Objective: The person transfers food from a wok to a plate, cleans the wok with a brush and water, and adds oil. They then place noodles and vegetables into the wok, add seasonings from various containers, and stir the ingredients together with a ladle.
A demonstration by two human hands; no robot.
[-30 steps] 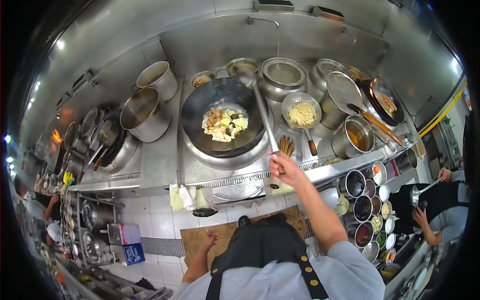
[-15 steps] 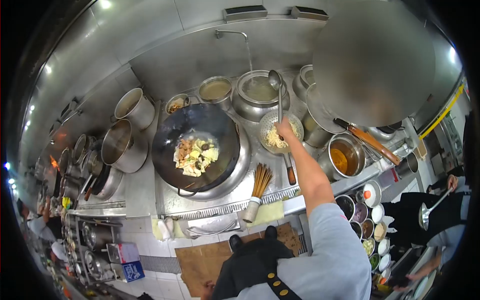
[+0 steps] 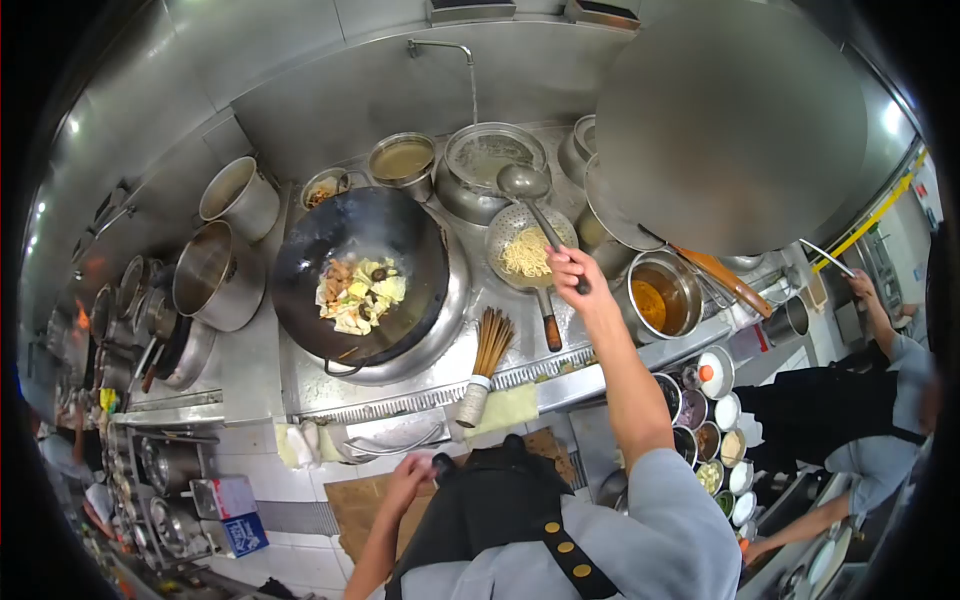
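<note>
My right hand (image 3: pixel 568 272) grips the long handle of a steel ladle (image 3: pixel 524 182). The ladle's bowl hangs over the near rim of a big pot of water (image 3: pixel 478 152), under a running tap (image 3: pixel 440 45). Just below the handle sits a strainer of noodles (image 3: pixel 524 252). A black wok (image 3: pixel 300 250) holding vegetables and meat (image 3: pixel 355 293) stands to the left. My left hand (image 3: pixel 408 472) is low at the stove front, fingers curled beside a small black object (image 3: pixel 443 464); whether it grips anything is unclear.
A bamboo brush (image 3: pixel 487 355) lies on the counter edge, and a pot of orange liquid (image 3: pixel 655 300) stands right of it. Several seasoning bowls (image 3: pixel 715 425) line the right side. Pots (image 3: pixel 210 275) crowd the left. A co-worker (image 3: pixel 870 400) stands at right. A large blurred grey disc (image 3: pixel 730 120) covers the upper right.
My right hand drew back and lowered the ladle from upright over the pot to a tilt at its near rim. My left hand rose to the stove front.
</note>
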